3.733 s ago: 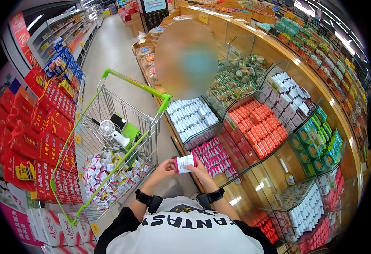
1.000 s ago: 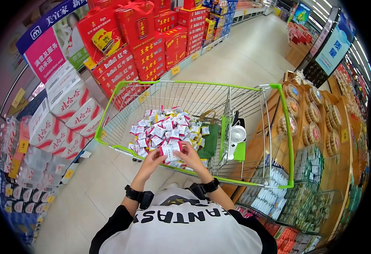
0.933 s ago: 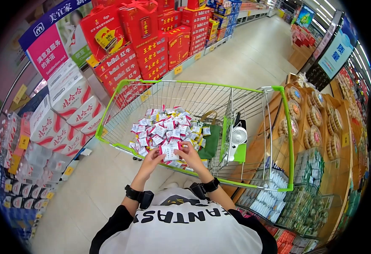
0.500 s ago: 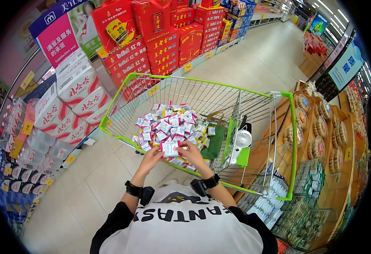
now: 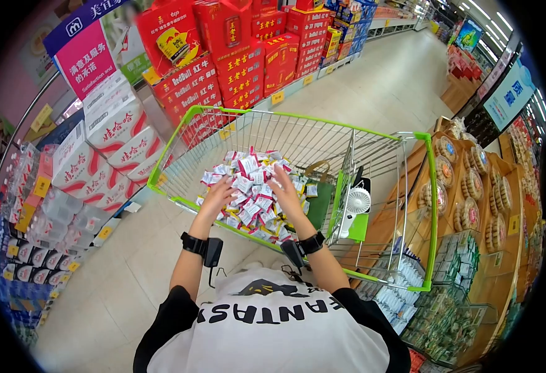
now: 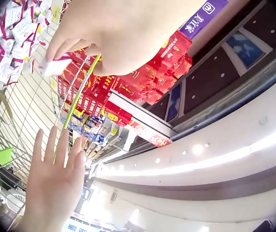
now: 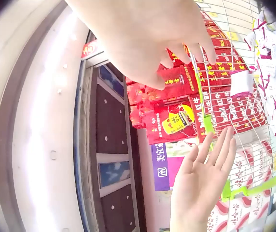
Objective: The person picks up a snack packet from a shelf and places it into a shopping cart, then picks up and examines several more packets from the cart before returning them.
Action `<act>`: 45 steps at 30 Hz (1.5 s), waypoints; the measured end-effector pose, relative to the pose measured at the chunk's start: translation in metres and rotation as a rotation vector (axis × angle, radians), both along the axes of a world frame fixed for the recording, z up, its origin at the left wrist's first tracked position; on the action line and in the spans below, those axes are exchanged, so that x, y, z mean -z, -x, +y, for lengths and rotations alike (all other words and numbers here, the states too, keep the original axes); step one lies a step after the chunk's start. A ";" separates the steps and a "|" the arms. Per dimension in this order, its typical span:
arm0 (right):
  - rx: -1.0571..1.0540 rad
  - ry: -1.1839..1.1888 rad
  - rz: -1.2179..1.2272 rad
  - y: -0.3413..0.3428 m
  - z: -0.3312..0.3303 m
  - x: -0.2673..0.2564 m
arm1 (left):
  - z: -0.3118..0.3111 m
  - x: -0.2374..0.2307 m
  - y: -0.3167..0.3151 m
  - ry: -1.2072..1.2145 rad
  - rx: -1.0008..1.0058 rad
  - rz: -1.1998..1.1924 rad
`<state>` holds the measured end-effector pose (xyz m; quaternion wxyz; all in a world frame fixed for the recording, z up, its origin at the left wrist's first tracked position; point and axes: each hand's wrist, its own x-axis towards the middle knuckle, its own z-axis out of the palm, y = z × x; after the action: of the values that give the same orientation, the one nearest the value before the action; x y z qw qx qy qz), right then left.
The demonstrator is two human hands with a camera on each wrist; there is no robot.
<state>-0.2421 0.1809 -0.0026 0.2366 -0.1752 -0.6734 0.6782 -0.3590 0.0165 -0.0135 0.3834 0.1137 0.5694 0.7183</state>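
Both hands are over the near side of a shopping cart (image 5: 273, 115), spread apart with fingers extended. The left hand (image 5: 219, 194) is over the left of a pile of small white packets with magenta edges (image 5: 263, 202); the right hand (image 5: 287, 191) is over its right. A single white packet (image 7: 241, 83) appears in the air between the hands in the right wrist view, clear of the fingers. In the left wrist view that packet (image 6: 55, 66) shows blurred beside the left hand's fingertips. Neither hand grips anything.
A green bag (image 5: 320, 205) lies beside the pile. A white handheld fan (image 5: 357, 202) sits in the cart's seat section. Stacked red drink boxes (image 5: 238, 68) stand beyond it, white cartons (image 5: 120, 127) at left, and a wooden display of round snack tubs (image 5: 472, 186) at right.
The person has turned from the snack bins to the cart. The packet both hands held half a second ago is let go; the hands have moved forward and apart, fingers spread.
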 end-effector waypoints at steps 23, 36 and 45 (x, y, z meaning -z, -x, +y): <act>-0.083 0.141 -0.124 -0.039 -0.033 0.031 | -0.042 -0.008 -0.045 0.190 0.156 0.168; -0.005 0.261 -0.059 -0.064 -0.048 0.020 | -0.016 -0.007 -0.046 0.077 0.441 0.223; 0.152 0.146 -0.099 -0.095 -0.063 0.021 | 0.008 -0.021 -0.061 -0.038 0.728 0.208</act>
<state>-0.1474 0.1175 -0.0231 0.2405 -0.2756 -0.6178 0.6961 -0.2984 0.0248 0.0076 0.5515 0.3878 0.5143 0.5301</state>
